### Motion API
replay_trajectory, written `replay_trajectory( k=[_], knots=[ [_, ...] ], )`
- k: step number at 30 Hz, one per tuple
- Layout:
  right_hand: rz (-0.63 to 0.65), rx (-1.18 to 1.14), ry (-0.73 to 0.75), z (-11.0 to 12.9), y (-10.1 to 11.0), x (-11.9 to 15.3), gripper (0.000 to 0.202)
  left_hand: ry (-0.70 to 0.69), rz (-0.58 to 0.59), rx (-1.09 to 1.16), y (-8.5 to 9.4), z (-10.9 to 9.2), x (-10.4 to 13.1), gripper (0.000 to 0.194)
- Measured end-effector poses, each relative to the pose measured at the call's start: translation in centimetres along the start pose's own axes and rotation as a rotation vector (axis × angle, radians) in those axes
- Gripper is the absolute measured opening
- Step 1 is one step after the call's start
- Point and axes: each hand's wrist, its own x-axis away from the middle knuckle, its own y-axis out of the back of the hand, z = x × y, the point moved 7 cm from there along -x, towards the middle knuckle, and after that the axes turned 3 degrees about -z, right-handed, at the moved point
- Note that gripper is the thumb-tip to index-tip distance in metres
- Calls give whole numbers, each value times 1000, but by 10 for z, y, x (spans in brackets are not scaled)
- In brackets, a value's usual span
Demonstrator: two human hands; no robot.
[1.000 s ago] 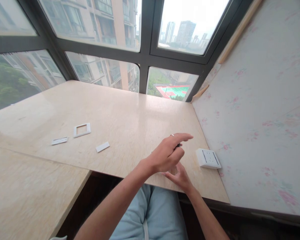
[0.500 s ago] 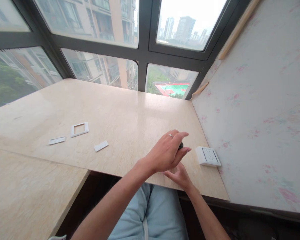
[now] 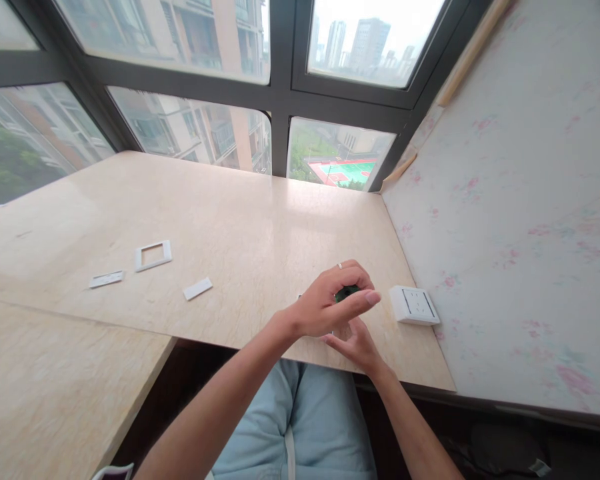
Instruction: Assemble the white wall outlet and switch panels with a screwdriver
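My left hand (image 3: 337, 303), with a ring on one finger, is curled around a dark green and black handle (image 3: 347, 292). The handle is seen from its end and looks like a screwdriver's; its lower part is hidden. Just below it, my right hand (image 3: 356, 347) has thumb and fingers bent around something mostly covered by my left hand. Only a small pale bit shows between the two hands. To their right, a white wall-socket box (image 3: 414, 305) stands on the counter against the wall.
On the pale marble-look counter (image 3: 230, 220) lie a white rectangular frame (image 3: 153, 265), a narrow white plate (image 3: 106, 279) and a small white cover strip (image 3: 198, 289). Dark-framed windows (image 3: 280, 100) rise behind. Floral wallpaper (image 3: 505, 233) covers the right wall.
The fingers of my left hand have turned and curled in, showing more of the handle's end. My right hand stays nearly in place. The whole view has shifted slightly.
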Motion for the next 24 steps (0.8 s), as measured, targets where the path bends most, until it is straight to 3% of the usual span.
replay_trajectory(
  k=[4, 8, 12, 16, 19, 24],
  knots=[
    [8, 1, -13, 0, 0, 0, 54, -97, -100, -67, 0, 0, -1, 22],
    [3, -3, 1, 2, 1, -1, 54, -102, -135, -127, 6, 5, 0, 27],
    [5, 2, -11, 2, 1, -1, 50, -12, -62, 29, 7, 6, 1, 45],
    [-3, 2, 1, 2, 2, -1, 52, 147, -79, 145, 7, 10, 2, 32],
    [-2, -7, 20, 3, 1, -1, 52, 190, -113, 223, 6, 15, 0, 29],
    [6, -8, -6, 4, 1, -1, 53, 14, -184, 24, 6, 12, -3, 17]
  ],
)
